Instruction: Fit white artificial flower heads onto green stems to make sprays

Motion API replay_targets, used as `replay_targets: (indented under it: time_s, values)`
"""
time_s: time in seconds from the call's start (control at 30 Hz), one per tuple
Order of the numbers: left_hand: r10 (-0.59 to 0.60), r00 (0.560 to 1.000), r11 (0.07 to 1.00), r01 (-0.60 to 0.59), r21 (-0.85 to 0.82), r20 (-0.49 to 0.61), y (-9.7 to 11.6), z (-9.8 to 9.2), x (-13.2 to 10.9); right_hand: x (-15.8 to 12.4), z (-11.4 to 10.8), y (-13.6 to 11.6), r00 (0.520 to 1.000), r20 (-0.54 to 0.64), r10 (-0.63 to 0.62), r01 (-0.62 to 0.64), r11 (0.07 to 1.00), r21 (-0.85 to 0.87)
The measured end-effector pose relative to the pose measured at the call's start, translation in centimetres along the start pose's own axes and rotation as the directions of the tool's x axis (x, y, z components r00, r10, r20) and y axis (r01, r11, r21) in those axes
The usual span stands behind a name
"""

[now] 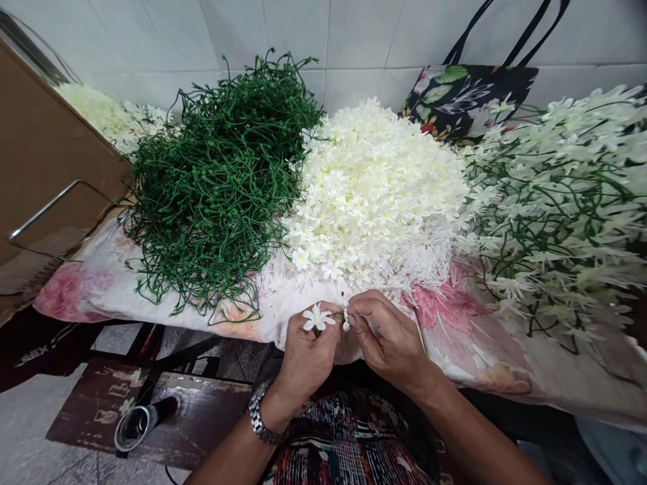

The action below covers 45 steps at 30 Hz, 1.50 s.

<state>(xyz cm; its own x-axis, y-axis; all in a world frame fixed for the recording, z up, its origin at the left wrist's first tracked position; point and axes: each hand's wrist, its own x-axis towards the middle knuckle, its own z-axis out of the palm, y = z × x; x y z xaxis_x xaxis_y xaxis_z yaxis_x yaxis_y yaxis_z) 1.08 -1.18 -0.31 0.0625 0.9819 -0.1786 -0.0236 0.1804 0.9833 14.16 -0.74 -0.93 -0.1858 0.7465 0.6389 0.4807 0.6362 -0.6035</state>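
My left hand (pixel 309 358), with a metal watch on its wrist, is closed around an artificial flower stem. One white artificial flower (pixel 317 318) with open petals stands out above its thumb. My right hand (pixel 393 338) pinches a small white blossom (pixel 346 318) seen edge-on, close beside the left fingers. A short dark tip shows just above that blossom. Most of the stem is hidden inside the left fist. Both hands are at the table's front edge, just below a heap of loose white blossoms (pixel 374 182).
A tangled pile of green plastic stems (pixel 217 175) lies left of the blossoms. Assembled white flowers (pixel 566 222) are heaped at right, near a floral bag (pixel 470 101). A cardboard box (pixel 50 128) stands at left. Below is a wooden bench (pixel 202 411) with a cup (pixel 135 426).
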Motion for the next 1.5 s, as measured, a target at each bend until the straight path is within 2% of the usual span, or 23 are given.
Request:
replay_targets:
  time_s: [0.13,0.23,0.43,0.63,0.83,0.93,0.97,1.07,1.13,1.17,1.2,1.27,1.33,1.37,1.43,1.5]
  values:
    - [-0.048,0.995,0.994,0.056,-0.098,0.085,0.0,-0.8,0.1,0.3,-1.0,-0.3,0.999,0.031,0.045,-0.046,0.998,0.050]
    - [-0.028,0.995,0.992,0.039,-0.119,0.092,-0.1,-1.0,0.1,0.6,-2.0,-0.7,1.000,0.021,0.018,-0.019,1.000,0.024]
    - [0.062,0.996,0.998,-0.061,-0.020,0.063,-0.2,-0.5,0.0,0.8,-2.1,-0.8,0.998,0.046,-0.040,0.041,0.999,-0.028]
    - [0.075,0.997,0.995,-0.076,0.072,0.016,0.1,0.0,0.0,0.4,-1.3,-0.2,0.999,0.019,-0.038,0.039,0.998,-0.042]
    - [0.014,0.991,0.995,-0.026,0.092,0.130,1.0,0.2,0.3,0.8,-2.6,-0.2,0.996,0.080,0.041,-0.044,0.999,0.032]
    - [-0.009,0.988,0.991,-0.012,0.137,0.152,1.5,0.4,0.3,0.9,-3.3,-0.7,0.989,0.145,0.034,-0.044,0.997,0.068]
    - [-0.006,0.990,0.990,-0.015,0.140,0.143,1.7,0.5,0.3,1.0,-3.6,-0.9,0.987,0.160,0.028,-0.039,0.997,0.065]
    - [0.051,0.961,0.986,-0.092,0.141,0.273,1.9,0.6,0.2,1.7,-5.3,-1.2,0.990,0.138,0.033,-0.036,0.999,0.016]
    - [0.102,0.976,0.991,-0.116,0.064,0.190,1.7,0.4,0.1,2.7,-7.6,-0.9,0.998,0.066,0.001,0.005,0.996,-0.089]
    - [0.111,0.979,0.991,-0.121,0.051,0.170,1.5,0.2,0.1,3.3,-9.2,-0.6,0.998,-0.002,-0.065,0.063,0.980,-0.189]
    - [0.133,0.979,0.988,-0.142,0.053,0.154,1.3,0.0,0.1,4.0,-10.9,-0.1,0.989,-0.078,-0.124,0.089,0.930,-0.357]
    - [0.168,0.979,0.978,-0.180,0.105,0.119,0.8,-0.6,0.1,5.4,-14.7,1.2,0.935,-0.265,-0.234,-0.018,0.716,-0.698]
    - [0.197,0.977,0.961,-0.208,0.181,0.079,0.5,-1.1,0.1,6.2,-18.2,2.8,0.866,-0.444,-0.232,-0.312,0.444,-0.840]
    - [0.207,0.977,0.952,-0.214,0.218,0.055,0.3,-1.3,0.1,6.4,-19.6,3.7,0.858,-0.474,-0.200,-0.397,0.329,-0.857]
    - [0.236,0.972,0.931,-0.230,0.284,0.015,0.1,-1.8,0.2,6.1,-21.4,5.2,0.879,-0.448,-0.166,-0.394,0.279,-0.876]
    - [0.269,0.963,0.903,-0.253,0.346,0.002,0.0,-2.4,0.2,5.2,-22.1,6.4,0.912,-0.393,-0.117,-0.351,0.273,-0.896]
